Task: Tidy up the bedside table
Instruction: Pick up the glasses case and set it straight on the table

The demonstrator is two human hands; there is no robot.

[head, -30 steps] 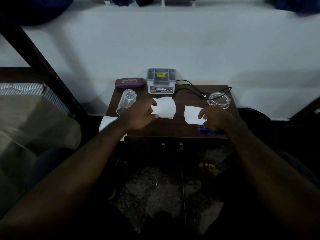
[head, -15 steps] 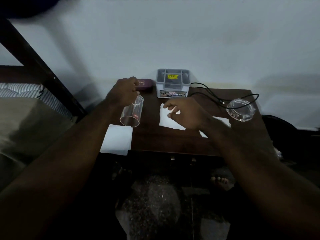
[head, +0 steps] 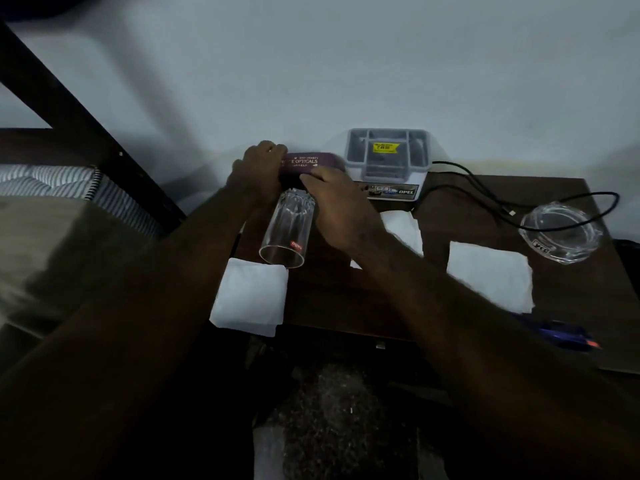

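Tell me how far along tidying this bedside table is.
Nothing looks tidied yet. In hand: left hand and right hand hold the purple spectacle case. Left: the glass on its side, three white tissues, the loose cable, the ashtray and the blue pen.

Three white napkins (head: 249, 296) lie on the worktop (head: 346, 299) before the one grey organiser (head: 388, 157). There is one tumbler (head: 287, 233), one spectacle case (head: 308, 161), one ashtray (head: 561, 233) and one cable (head: 604, 193).

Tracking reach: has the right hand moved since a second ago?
Yes: the right hand went left, from right of the organizer to the spectacle case.
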